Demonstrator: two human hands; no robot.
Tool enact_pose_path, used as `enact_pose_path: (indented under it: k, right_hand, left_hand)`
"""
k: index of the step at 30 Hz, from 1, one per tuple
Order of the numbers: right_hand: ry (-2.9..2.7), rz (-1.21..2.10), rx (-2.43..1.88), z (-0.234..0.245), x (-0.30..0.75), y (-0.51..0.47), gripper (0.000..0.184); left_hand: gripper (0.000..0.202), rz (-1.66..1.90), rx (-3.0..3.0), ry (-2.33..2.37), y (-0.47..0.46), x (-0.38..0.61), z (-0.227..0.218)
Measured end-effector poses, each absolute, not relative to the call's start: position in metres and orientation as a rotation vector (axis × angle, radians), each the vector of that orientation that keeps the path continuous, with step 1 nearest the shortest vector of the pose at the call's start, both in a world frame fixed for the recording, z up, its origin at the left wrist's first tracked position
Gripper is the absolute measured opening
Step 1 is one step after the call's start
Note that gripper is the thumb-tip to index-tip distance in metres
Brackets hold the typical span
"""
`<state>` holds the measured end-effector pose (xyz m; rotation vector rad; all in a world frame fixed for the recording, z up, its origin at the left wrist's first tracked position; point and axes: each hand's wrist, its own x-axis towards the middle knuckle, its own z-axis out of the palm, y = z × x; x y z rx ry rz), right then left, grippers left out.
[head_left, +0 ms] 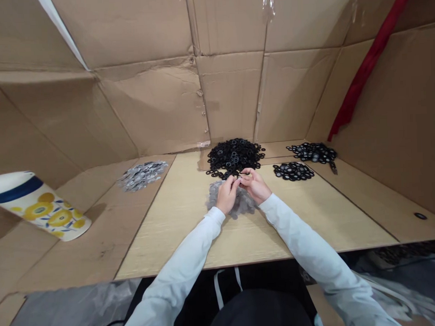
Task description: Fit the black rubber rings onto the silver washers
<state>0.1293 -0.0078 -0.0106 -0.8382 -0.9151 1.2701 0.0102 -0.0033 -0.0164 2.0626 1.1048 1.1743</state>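
My left hand (227,195) and my right hand (256,186) meet over the middle of the light wooden board (170,226). Fingers of both are pinched together at the tips, round something too small to make out. Beneath and between them spreads a heap of greyish, see-through discs (243,207), partly covered by the hands. Just beyond the fingertips rises a pile of black rings (235,155). To the right of my right hand lies a flat cluster of black rings with pale centres (294,171).
A second cluster of black rings with pale centres (313,152) is at the back right. Grey discs (143,176) lie at the left. A flowered tumbler (48,209) stands far left, and one dark oval piece (420,216) lies far right. Cardboard walls (233,96) enclose the table; a red strip (369,62) hangs right.
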Motion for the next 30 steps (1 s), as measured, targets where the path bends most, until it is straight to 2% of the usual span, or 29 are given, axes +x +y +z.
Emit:
enact_pose_path:
  k: [10, 14, 18, 20, 25, 30]
  right_hand:
    - [-1.333, 1.012, -0.954, -0.002, 0.146, -0.007, 0.041]
    - [-1.545, 0.687, -1.122, -0.005, 0.146, -0.009, 0.026]
    - [-1.739, 0.431, -1.179, -0.007, 0.145, -0.011, 0.025]
    - [-1.72, 0.532, -1.144, -0.008, 0.146, -0.01, 0.025]
    - [-1.313, 1.131, -0.963, -0.014, 0.147, -0.001, 0.034]
    - [-1.166, 1.266, -0.947, -0.015, 0.145, -0.001, 0.041]
  left_hand:
    - [0.023, 1.241, 2.156, 1.149, -0.006, 0.007, -0.004]
    - [0.024, 1.133, 2.433, 1.16, -0.001, 0.002, -0.009]
    - [0.018, 0.989, 2.518, 1.136, 0.0, 0.0, -0.013]
    - [0.018, 0.982, 2.471, 1.133, 0.0, 0.0, -0.014]
    - [0.025, 1.087, 2.159, 1.096, 0.0, 0.005, -0.018]
    - [0.03, 1.081, 1.977, 1.068, 0.001, 0.008, -0.02]
